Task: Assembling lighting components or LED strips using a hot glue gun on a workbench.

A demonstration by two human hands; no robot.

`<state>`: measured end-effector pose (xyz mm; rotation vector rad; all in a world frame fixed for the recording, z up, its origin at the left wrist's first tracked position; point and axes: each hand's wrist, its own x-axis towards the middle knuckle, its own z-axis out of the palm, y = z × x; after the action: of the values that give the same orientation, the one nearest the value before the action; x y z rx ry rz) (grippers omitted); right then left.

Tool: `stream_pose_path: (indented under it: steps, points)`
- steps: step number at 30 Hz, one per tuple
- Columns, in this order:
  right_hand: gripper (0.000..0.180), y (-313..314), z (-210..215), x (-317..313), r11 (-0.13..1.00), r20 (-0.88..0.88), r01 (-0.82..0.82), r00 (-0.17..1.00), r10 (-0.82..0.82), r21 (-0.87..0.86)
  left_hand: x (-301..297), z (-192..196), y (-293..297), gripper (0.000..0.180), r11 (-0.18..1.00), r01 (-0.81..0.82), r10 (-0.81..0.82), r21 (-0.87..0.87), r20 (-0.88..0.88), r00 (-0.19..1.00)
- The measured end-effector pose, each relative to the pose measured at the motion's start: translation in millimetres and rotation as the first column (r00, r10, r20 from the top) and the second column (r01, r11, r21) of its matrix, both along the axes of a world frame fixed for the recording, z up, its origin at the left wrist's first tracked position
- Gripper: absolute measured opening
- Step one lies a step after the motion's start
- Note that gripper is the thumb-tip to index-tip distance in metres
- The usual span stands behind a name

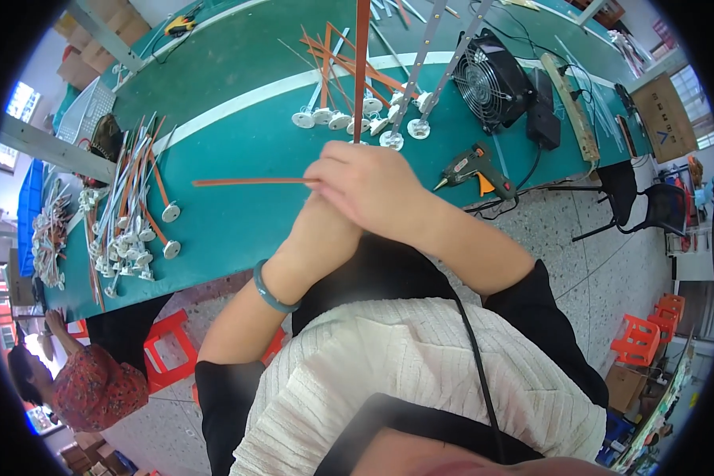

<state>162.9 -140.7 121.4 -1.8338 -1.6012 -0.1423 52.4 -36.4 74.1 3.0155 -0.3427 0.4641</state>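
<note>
My two hands are together over the near edge of the green table. My right hand (370,186) is closed and lies across my left hand (328,226), whose fingers are mostly hidden underneath. A thin brown strip (250,182) sticks out to the left from the right hand's fingertips. Another long brown strip (362,71) runs upward from just beyond my right knuckles; whether a hand holds its lower end is hidden. Beyond the hands are several strips with round white bases (339,120), and two grey metal-looking strips (422,63) on such bases.
A hot glue gun (477,170) lies right of my hands, near a black fan (492,79) and a power strip (571,107). Bundles of strips with white bases (131,238) lie at left. A person in a patterned top (99,389) sits by red stools (172,349).
</note>
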Motion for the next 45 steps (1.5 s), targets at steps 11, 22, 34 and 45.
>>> stream_pose_path:
  steps: [11,22,34,45]
  points:
    - [0.022,-114,54,106,0.894,-0.547,0.447,0.738,-0.394,-0.041,-92,-35,111,0.025,0.299,-0.313,0.45,-0.902,-0.156,0.879]
    - [0.025,-86,28,153,0.853,-0.417,0.499,0.75,-0.513,-0.151,-100,-58,102,0.026,0.36,-0.359,0.464,-0.861,-0.169,0.869]
    - [0.039,-104,37,146,0.814,-0.307,0.58,0.768,-0.562,-0.04,-98,-60,99,0.026,0.383,-0.357,0.498,-0.852,-0.135,0.857]
    - [0.068,-150,6,160,0.61,0.064,0.79,0.607,-0.792,0.054,-96,-61,97,0.025,0.412,-0.375,0.518,-0.83,-0.125,0.846]
